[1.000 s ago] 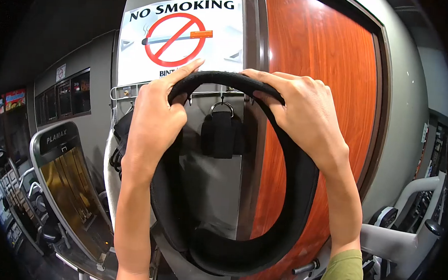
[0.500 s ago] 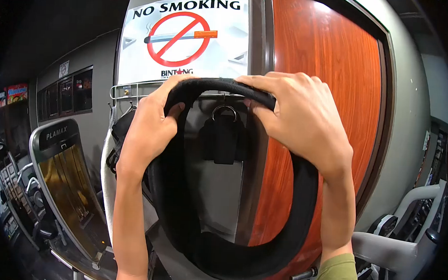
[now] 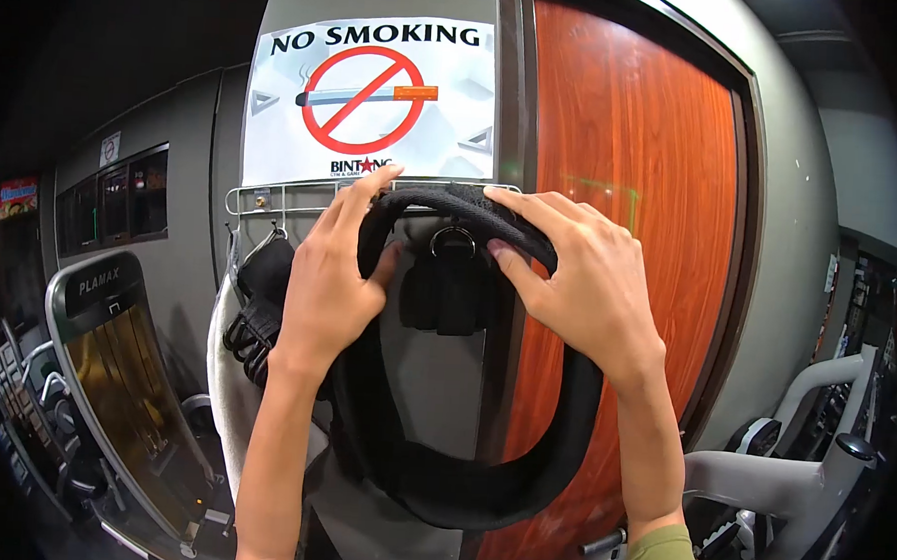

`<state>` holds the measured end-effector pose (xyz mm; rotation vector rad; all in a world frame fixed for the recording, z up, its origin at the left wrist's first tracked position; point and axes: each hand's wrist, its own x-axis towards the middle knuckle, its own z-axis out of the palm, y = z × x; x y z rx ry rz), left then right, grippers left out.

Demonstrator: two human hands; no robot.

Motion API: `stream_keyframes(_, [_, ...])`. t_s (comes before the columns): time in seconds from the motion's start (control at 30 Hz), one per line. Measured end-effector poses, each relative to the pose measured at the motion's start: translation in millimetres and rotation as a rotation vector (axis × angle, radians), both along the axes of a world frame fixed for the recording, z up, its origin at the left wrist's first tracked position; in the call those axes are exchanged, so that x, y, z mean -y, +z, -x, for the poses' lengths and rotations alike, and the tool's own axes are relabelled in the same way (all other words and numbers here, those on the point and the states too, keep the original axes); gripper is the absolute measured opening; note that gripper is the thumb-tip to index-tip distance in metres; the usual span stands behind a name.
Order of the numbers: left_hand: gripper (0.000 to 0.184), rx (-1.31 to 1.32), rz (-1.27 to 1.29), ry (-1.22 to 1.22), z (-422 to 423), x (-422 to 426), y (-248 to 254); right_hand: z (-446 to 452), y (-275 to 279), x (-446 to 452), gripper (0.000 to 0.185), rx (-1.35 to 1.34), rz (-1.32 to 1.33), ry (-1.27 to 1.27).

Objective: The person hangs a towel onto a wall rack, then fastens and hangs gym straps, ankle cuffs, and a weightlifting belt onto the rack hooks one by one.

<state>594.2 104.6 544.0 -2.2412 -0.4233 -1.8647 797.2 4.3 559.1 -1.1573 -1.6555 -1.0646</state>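
A black padded weightlifting belt (image 3: 479, 490), closed into a big loop, hangs from my two raised hands in front of the wall rack (image 3: 317, 196). My left hand (image 3: 337, 265) grips the upper left of the loop, thumb on the inside. At the upper right, my right hand (image 3: 587, 271) pinches the band between thumb and fingers. Through the loop shows a black ankle strap (image 3: 448, 295) with a metal ring, hanging by the rack. Whether the belt touches the rack, I cannot tell.
A NO SMOKING sign (image 3: 371, 101) is on the wall above the rack. Black straps (image 3: 256, 322) and a pale cloth (image 3: 226, 370) hang at its left. Beside it is a reddish wooden door (image 3: 630, 138). Gym machines stand left (image 3: 114, 366) and right (image 3: 760, 484).
Both hands and the belt have moved farther from the camera, nearer the rack, and the loop looks smaller. My left hand has shifted right, its fingers less tightly wrapped. The view has tilted slightly.
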Motion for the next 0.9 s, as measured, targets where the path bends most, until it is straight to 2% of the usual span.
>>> stream_keyframes(0.13, [0.056,0.078,-0.269,0.087,3.5,-6.5,-6.8,6.3,-12.8,-0.8,0.041,0.002,-0.104,0.052])
stream_keyframes(0.2, [0.053,0.095,-0.273,0.069,6.7,-2.8,-11.8,9.8,-20.1,3.9,0.042,0.013,-0.159,0.075])
stream_keyframes(0.27, [0.050,0.115,-0.304,0.081,10.9,0.6,-15.9,14.2,-27.0,11.4,0.041,0.060,-0.271,-0.014])
stream_keyframes(0.47, [0.032,0.160,-0.202,-0.021,42.1,32.8,-39.7,52.1,-63.1,41.9,0.035,0.026,-0.274,0.049])
stream_keyframes(0.6, [0.024,0.106,-0.041,-0.080,91.0,66.3,-70.4,101.8,-104.7,49.0,0.032,-0.010,-0.105,0.324])
stream_keyframes(0.73, [0.026,-0.020,0.255,-0.123,169.0,102.9,-115.2,168.1,-161.2,38.7,0.031,-0.182,0.277,0.663])
stream_keyframes(0.83, [0.019,0.066,0.558,-0.167,235.9,128.6,-165.3,229.4,-220.5,26.1,0.029,-0.368,0.506,0.875])
stream_keyframes(0.9, [0.019,0.142,0.719,-0.113,277.1,155.7,-198.4,274.8,-253.1,28.9,0.028,-0.449,0.669,1.021])
